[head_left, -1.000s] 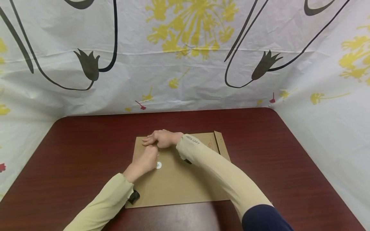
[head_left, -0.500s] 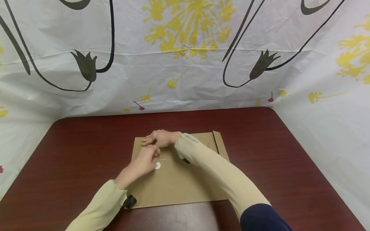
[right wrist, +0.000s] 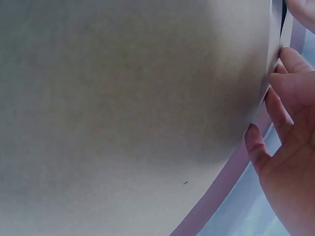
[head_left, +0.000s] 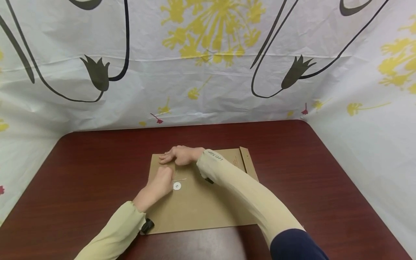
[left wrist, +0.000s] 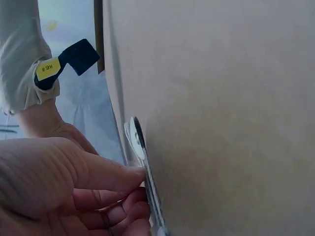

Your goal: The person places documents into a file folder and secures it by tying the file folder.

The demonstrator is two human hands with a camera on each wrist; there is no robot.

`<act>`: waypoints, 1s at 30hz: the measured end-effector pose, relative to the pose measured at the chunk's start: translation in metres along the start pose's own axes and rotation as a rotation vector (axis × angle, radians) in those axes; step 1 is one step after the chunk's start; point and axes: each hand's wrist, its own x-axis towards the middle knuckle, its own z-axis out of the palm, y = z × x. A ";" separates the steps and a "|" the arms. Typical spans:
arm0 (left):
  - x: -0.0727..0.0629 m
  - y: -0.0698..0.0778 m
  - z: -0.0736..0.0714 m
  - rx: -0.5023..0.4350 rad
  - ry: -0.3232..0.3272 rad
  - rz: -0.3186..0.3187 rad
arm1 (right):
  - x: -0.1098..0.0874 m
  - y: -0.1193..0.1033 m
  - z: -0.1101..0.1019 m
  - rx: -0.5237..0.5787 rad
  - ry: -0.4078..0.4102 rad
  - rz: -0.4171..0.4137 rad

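A brown kraft envelope lies flat on the table, with a white round button on its face and a thin string beside it. Just left of the button, my left hand has its fingers curled; in the left wrist view its thumb and fingertips pinch the string next to the white button. The pinched part is partly hidden by the fingers. My right hand rests on the envelope's upper left part, fingers extended; the right wrist view shows its fingertips touching the paper.
A dark red wooden table spreads around the envelope. A raised folded flap stands along the envelope's right side. White sheeting with printed flowers hangs behind the table and along its sides.
My left hand rose slightly off the button with loosened fingers, then drew down and left, its fingers curled again. More of the string shows beside the button. The right hand keeps its place.
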 end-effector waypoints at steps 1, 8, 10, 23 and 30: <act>0.000 0.000 0.000 -0.017 0.000 0.001 | 0.000 0.000 0.000 0.001 0.002 0.000; 0.004 0.004 0.001 0.001 0.026 -0.032 | 0.001 0.002 0.000 -0.005 0.012 -0.015; 0.004 0.008 0.002 0.060 0.013 -0.043 | 0.000 0.003 0.000 -0.016 0.013 -0.016; 0.005 0.018 0.012 0.052 -0.024 -0.064 | 0.001 0.004 0.001 0.004 0.007 -0.028; -0.001 0.030 0.017 0.098 0.064 -0.015 | 0.001 0.000 0.000 0.017 0.006 -0.031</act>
